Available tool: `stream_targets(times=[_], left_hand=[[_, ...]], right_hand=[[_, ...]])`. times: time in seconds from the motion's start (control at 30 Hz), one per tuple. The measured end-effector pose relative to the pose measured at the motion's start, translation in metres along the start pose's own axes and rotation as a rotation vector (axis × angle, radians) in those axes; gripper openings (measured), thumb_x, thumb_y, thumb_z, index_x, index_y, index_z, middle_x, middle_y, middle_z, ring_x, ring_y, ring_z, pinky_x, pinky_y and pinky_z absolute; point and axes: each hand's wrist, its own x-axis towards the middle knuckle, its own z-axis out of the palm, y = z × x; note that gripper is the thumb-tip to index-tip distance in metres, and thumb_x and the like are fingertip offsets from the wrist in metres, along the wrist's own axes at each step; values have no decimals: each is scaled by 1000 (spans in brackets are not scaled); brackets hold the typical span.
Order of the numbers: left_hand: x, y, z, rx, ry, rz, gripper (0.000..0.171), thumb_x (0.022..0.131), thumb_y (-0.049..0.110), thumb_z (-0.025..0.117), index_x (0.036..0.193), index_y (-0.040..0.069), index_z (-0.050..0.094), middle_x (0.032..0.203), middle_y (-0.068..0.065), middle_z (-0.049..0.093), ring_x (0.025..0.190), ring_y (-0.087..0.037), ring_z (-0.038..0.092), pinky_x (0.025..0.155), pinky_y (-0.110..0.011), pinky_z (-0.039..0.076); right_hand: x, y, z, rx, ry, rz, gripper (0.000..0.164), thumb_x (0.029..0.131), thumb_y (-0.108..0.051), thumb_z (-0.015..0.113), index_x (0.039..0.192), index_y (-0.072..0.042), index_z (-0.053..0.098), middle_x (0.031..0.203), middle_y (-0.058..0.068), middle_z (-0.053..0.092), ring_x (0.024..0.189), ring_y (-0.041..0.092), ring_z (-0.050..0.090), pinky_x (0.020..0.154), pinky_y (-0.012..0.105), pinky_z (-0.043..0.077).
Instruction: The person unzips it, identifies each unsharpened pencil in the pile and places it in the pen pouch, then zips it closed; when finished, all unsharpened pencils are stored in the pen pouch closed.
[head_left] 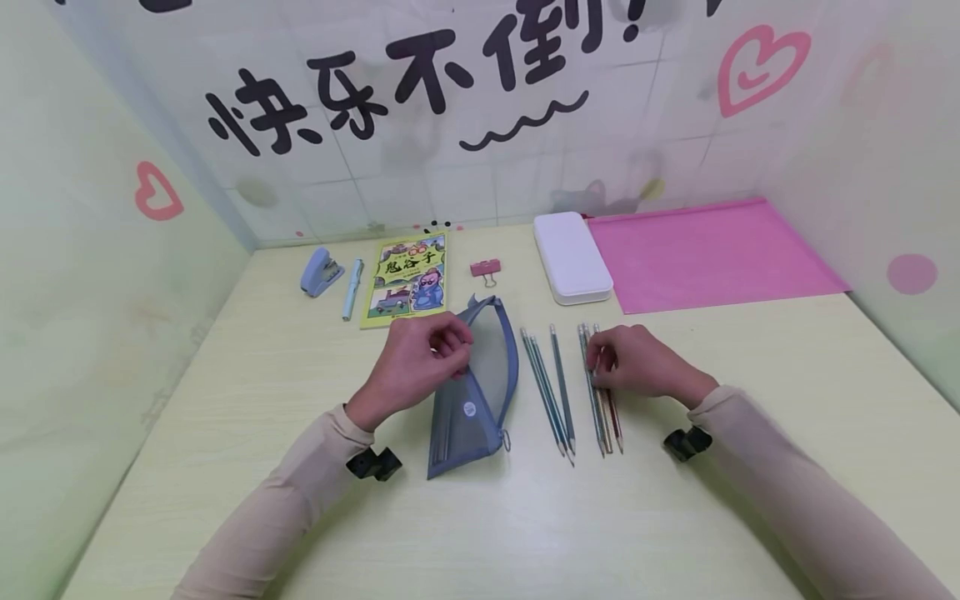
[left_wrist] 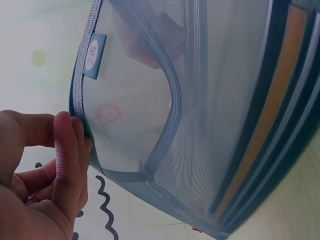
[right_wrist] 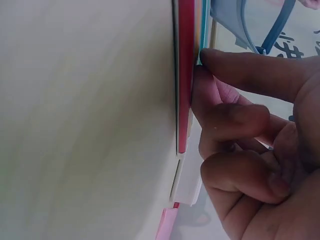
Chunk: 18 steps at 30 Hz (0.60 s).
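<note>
My left hand [head_left: 416, 362] pinches the top edge of a blue-grey mesh pencil pouch [head_left: 453, 425] between thumb and fingers. The pouch stands with its zip parted into a gap facing right. In the left wrist view, several pencils [left_wrist: 270, 120], one orange, show through the mesh. My right hand [head_left: 645, 367] has thumb and index finger pinched at a small group of pencils [head_left: 597, 417] lying on the table. A red pencil [right_wrist: 186, 100] lies beside the fingertips in the right wrist view. Between the two hands lie several more teal pencils [head_left: 562, 387].
Behind the hands lie a blue stapler [head_left: 318, 273], a light blue pen [head_left: 352, 287], a yellow comic booklet [head_left: 405, 279] and a pink binder clip [head_left: 485, 267]. A white case [head_left: 572, 258] rests beside a flat pink sheet [head_left: 720, 254]. Printed walls [head_left: 420, 167] enclose the table.
</note>
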Motion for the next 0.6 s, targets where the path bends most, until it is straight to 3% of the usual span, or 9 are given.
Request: stream_targets(times=[0.37,0.6], left_hand=[[1,1,2,-16,-5,7,9,90,5,64,94,4,71,79,-7,72,63,-10,67,61,-23,59],[1,1,3,-7,-7,8,8,90,6,65,95,4,72,78,-7,72,62,-10,67,61,-23,59]], right_hand=[[5,-10,5,-73,-26,44,14,81,-10,76,88,-9,65,73,3,66,64,14,57,60,27,47],[10,-27,12,-109,-22,157,11,76,-2,66,86,-4,64,79,9,62,63,19,55,53,27,44]])
